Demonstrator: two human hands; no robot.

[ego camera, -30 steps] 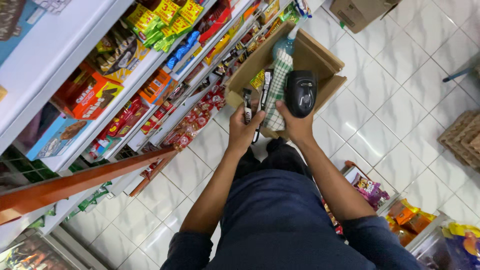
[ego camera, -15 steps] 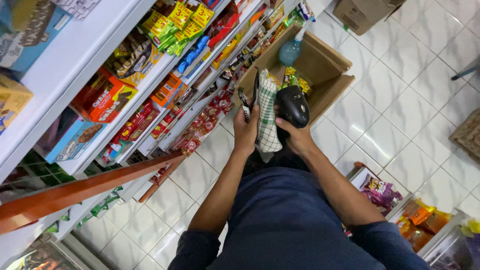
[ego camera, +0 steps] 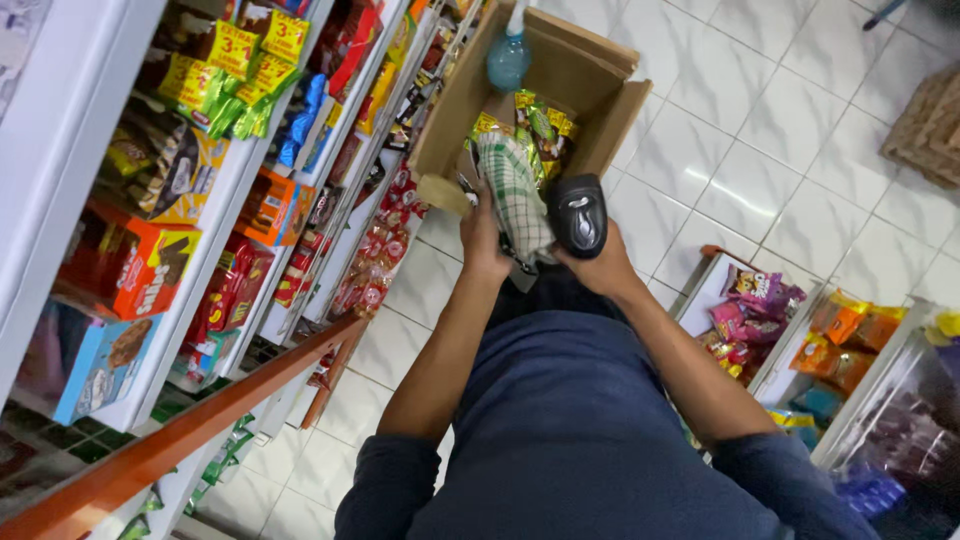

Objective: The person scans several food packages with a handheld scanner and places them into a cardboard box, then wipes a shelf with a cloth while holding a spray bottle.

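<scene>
Far to the left of our hands we see tiered shelves [ego camera: 150,250] crowded with snack boxes and bright packets, an orange box [ego camera: 272,205] among them, and an orange rail [ego camera: 180,440] slanting across below the shelves, well clear of our arms. Strips of small red sachets [ego camera: 375,255] hang off the shelf edge just left of our left hand [ego camera: 484,243], which is closed round the lower end of a checked green-and-white cloth [ego camera: 515,195]; the cloth stands up from the fist and hides part of what lies behind it. Our right hand [ego camera: 600,262], just beside the left, is wrapped about the grip of a black handheld scanner [ego camera: 577,213], its head touching or nearly touching the cloth, though we cannot quite tell which from this angle. Directly beyond both hands an open cardboard box [ego camera: 590,70] sits on the white tiled floor [ego camera: 760,130], its flaps spread; inside it we make out green and yellow snack packets [ego camera: 540,125] near the cloth, and a blue spray bottle [ego camera: 508,55] stands at the far corner, seemingly inside the box. To the right of our right hand a low white tray [ego camera: 712,285] holds purple and red packets, and further right orange packets [ego camera: 840,335] fill a bin beside a clear-fronted case.
</scene>
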